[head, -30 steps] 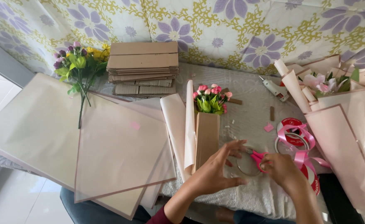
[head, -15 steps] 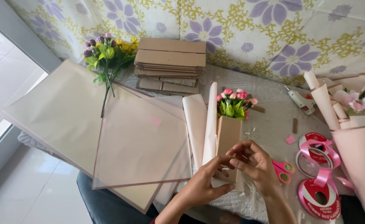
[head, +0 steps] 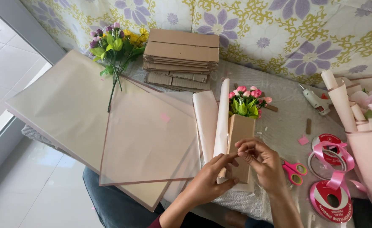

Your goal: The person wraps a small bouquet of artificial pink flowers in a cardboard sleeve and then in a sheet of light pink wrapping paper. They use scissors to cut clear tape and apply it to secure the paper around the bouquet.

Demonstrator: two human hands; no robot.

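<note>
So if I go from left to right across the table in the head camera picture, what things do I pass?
Purple and yellow flower bunch → stack of flat cardboard → pink flowers in a cardboard box → pink scissors → glue gun → pink ribbon spools.

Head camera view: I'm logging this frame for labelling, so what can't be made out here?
- Lower end of the tall cardboard sleeve: covered by the left hand and right hand.
- Whatever the right hand's fingertips pinch: too small to tell.
- Pink scissors: blades hidden behind the right hand.
- Pink ribbon spools: lowest one partly cut off by the bottom edge.
- Wrapped bouquets: cut off by the right edge.
</note>
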